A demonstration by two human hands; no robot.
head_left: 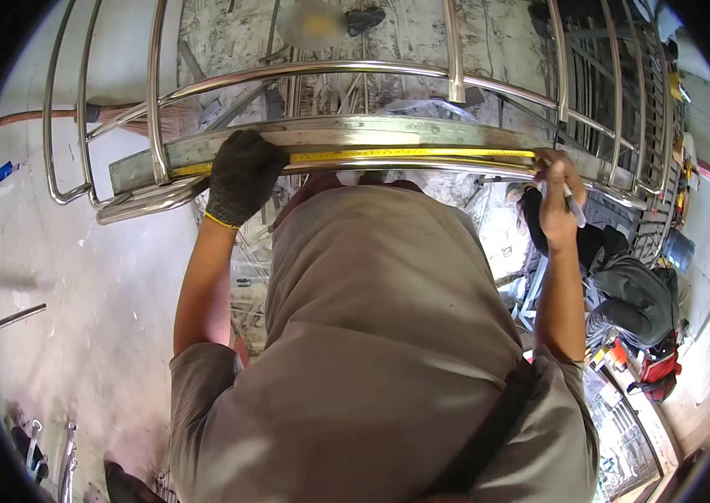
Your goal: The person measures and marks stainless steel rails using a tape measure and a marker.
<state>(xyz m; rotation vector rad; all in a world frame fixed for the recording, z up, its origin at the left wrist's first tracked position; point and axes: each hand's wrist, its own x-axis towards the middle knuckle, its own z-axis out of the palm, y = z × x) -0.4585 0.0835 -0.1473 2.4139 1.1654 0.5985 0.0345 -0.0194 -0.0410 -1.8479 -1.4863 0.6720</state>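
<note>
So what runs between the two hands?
A yellow tape, stretched along the curved bar from the gloved left hand to the right hand holding a pen; head view.

No readable text; yellow tape measure [409,153] along the steel bar [330,134] carries markings, too small and blurred to make out

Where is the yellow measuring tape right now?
In the head view, the yellow tape runs along the curved steel rail, upper centre, from under the gloved left hand to the bare right hand, which holds a pen.
</note>
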